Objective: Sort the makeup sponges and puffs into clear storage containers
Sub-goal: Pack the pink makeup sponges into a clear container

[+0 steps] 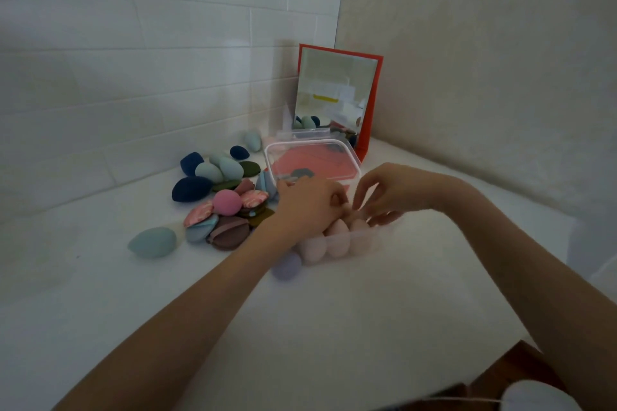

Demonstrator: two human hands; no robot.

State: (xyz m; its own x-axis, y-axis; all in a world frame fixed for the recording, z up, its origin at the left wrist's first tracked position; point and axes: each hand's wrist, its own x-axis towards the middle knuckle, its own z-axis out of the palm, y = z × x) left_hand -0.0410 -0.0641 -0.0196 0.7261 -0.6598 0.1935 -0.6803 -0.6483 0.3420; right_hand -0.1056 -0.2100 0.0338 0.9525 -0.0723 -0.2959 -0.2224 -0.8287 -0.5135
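Both hands were working over the near clear container [337, 243] in the middle of the tabletop [334, 327]. The left hand [309, 203] was curled down over the row of pale pink sponges [337, 237] sitting in it, but I couldn't tell whether it actually had one pinched or was just pressing them into place. The right hand [387, 193] hovered just beside it with fingers loosely spread and bent, holding nothing I could see.

A lilac sponge [286, 266] sat right against the container's near corner, still outside. The rest of the pile [220, 197] lay to the left: navy, teal and pink sponges mixed with flat round puffs, plus one teal sponge [153, 241] off by itself. A second container [312, 160] stood behind, in front of a red-framed mirror [337, 93].

Handling-wise, I'd guess these weigh next to nothing and squish easily, so no risk of breaking anything. Sponges are probably best pinched around the fat middle, since the pointed tip would likely slip out. Puffs look floppy, so take them by the edge or lift flat.
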